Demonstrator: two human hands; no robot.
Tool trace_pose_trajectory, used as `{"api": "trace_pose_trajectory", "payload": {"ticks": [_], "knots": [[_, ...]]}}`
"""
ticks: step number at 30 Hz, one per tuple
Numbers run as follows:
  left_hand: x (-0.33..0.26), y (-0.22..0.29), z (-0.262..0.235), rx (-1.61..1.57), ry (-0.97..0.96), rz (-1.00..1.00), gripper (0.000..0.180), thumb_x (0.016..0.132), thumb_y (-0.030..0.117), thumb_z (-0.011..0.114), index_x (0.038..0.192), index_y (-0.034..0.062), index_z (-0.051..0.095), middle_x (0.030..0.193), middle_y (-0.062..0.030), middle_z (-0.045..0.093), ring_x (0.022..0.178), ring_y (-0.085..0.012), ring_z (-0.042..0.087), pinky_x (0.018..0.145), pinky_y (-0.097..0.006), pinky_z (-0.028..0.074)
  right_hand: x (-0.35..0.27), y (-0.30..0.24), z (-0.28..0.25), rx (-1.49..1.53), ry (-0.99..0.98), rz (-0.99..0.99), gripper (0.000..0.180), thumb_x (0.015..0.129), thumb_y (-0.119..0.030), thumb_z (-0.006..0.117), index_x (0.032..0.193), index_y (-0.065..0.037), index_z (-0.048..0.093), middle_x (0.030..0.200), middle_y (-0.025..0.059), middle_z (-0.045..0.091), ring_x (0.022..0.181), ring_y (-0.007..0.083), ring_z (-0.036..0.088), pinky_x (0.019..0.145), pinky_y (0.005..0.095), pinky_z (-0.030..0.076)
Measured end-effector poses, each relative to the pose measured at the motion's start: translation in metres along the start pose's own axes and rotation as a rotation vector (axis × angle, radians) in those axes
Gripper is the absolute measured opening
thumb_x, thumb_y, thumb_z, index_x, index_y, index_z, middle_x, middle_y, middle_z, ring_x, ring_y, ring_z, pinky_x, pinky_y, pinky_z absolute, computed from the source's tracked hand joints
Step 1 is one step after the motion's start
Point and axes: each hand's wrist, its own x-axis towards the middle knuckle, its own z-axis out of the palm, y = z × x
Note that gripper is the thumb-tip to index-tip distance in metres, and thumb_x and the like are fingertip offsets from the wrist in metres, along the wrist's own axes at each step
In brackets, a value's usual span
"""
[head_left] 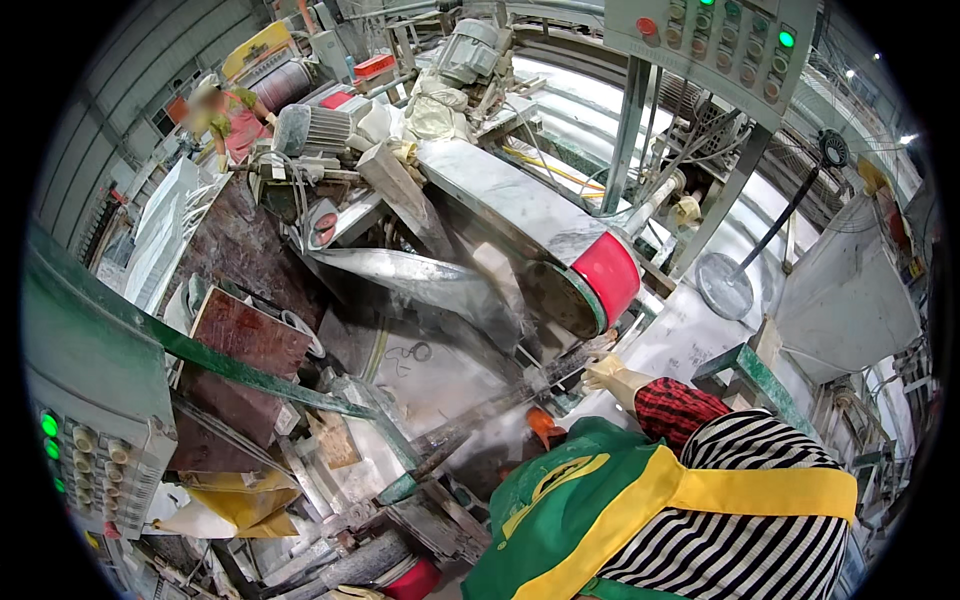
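My right hand (612, 379), in a cream glove below a red-and-black plaid cuff, reaches out right of the middle. Its fingers stretch leftward, near the end of a dirty metal rail (535, 385); whether they touch it I cannot tell. Nothing shows in the hand. Just beyond it is the rounded red end (608, 275) of a long pale machine cover (510, 195). My green apron (560, 500) with yellow edging fills the lower middle. At the bottom edge a cream, glove-like scrap (357, 592) shows, perhaps my left hand; its fingers are cut off.
Control panels with lit green buttons stand at upper right (705, 45) and lower left (105, 450). A green curved bar (220, 355) crosses the left side, before reddish-brown boards (235, 375). Grey motors (468, 52) sit behind. A co-worker (238, 125) stands far left.
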Motion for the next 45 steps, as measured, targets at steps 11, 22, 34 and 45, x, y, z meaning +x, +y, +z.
{"api": "trace_pose_trajectory", "payload": {"ticks": [11, 22, 34, 45], "knots": [[-0.011, 0.005, 0.021, 0.150, 0.061, 0.036, 0.025, 0.093, 0.024, 0.057, 0.082, 0.0042, 0.067, 0.066, -0.0167, 0.061, 0.066, -0.0357, 0.057, 0.063, -0.046, 0.046, -0.023, -0.031, 0.037, -0.079, 0.007, 0.043, 0.057, 0.089, -0.013, 0.060, 0.143, -0.007, 0.041, 0.069, 0.0109, 0.063, 0.051, 0.0183, 0.056, 0.042, 0.0333, 0.040], [0.031, 0.032, -0.091, -0.161, 0.005, -0.087, 0.022, 0.092, 0.021, 0.059, 0.092, 0.0006, 0.067, 0.076, -0.0176, 0.065, 0.075, -0.0365, 0.060, 0.072, -0.047, 0.049, -0.030, -0.034, 0.037, -0.218, -0.028, 0.031, 0.058, 0.090, -0.014, 0.059, 0.145, -0.007, 0.038, 0.082, 0.0148, 0.069, 0.059, 0.0206, 0.064, 0.053, 0.0325, 0.052], [0.044, 0.046, -0.131, -0.193, 0.033, -0.060, 0.024, 0.092, 0.020, 0.055, 0.093, -0.0018, 0.066, 0.079, -0.0195, 0.064, 0.079, -0.0392, 0.060, 0.075, -0.048, 0.048, -0.033, -0.035, 0.037, -0.260, -0.103, 0.044, 0.062, 0.089, -0.013, 0.057, 0.147, -0.006, 0.035, 0.087, 0.0168, 0.071, 0.066, 0.0220, 0.067, 0.058, 0.0318, 0.055], [0.048, 0.055, -0.146, -0.188, 0.003, -0.085, 0.027, 0.093, 0.022, 0.053, 0.092, -0.0033, 0.063, 0.083, -0.0215, 0.063, 0.082, -0.0393, 0.059, 0.075, -0.049, 0.048, -0.032, -0.031, 0.044, -0.208, -0.087, 0.050, 0.062, 0.087, -0.007, 0.059, 0.145, -0.007, 0.036, 0.075, 0.0143, 0.067, 0.052, 0.0190, 0.057, 0.046, 0.0326, 0.046]]}}
